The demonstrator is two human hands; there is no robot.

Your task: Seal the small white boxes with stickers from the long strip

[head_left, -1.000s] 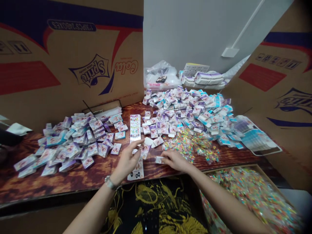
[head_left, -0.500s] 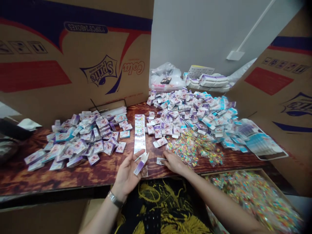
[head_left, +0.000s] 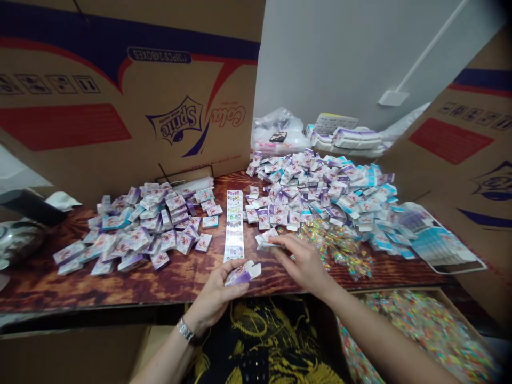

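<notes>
My left hand is closed around a small white and purple box with an open flap, held at the near edge of the wooden table. My right hand reaches forward, its fingers resting on another small box at the near side of the right pile. A long strip of stickers lies between the hands and the two piles. A heap of small colourful packets lies just right of my right hand.
A pile of small boxes lies on the left and a larger pile on the right. Cardboard cartons stand behind and at the right. A tray of colourful packets sits low right. Flat box blanks lie far right.
My left hand has drawn the small box nearer to me and turned it flat. My right hand has moved forward from the table edge to a box at the pile.
</notes>
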